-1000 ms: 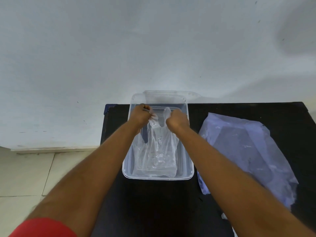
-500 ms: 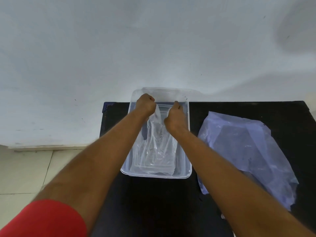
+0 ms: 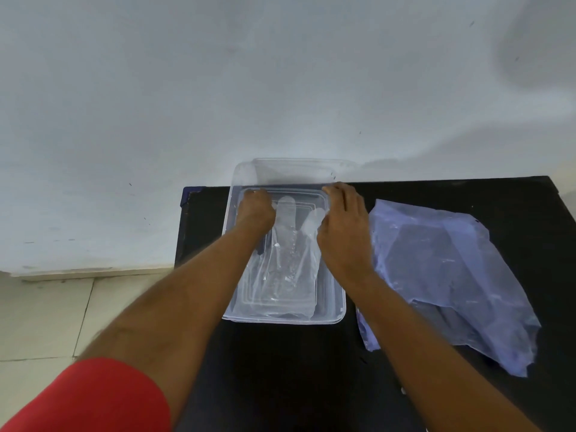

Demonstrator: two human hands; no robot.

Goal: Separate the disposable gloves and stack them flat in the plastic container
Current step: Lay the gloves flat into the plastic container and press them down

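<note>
A clear plastic container (image 3: pixel 338 310) stands on a black table (image 3: pixel 280 369). Inside it a transparent disposable glove (image 3: pixel 290 260) lies flat, fingers pointing to the far wall, on top of other clear gloves. My left hand (image 3: pixel 255 210) is curled at the container's far left corner, knuckles up, with its fingers closed on the glove's left side. My right hand (image 3: pixel 344 226) lies flat, palm down, along the glove's right edge and the container's right rim, fingers stretched out. The glove's parts under both hands are hidden.
A crumpled bluish plastic bag (image 3: pixel 452 275) lies on the table right of the container, close to my right forearm. A clear lid (image 3: pixel 299 169) leans against the white wall behind the container. The table's left edge drops to a tiled floor (image 3: pixel 46 313).
Both hands held the glove bunched and raised over the container's far end. They have moved apart and down, the glove now lies spread flat, and my right hand has flattened out.
</note>
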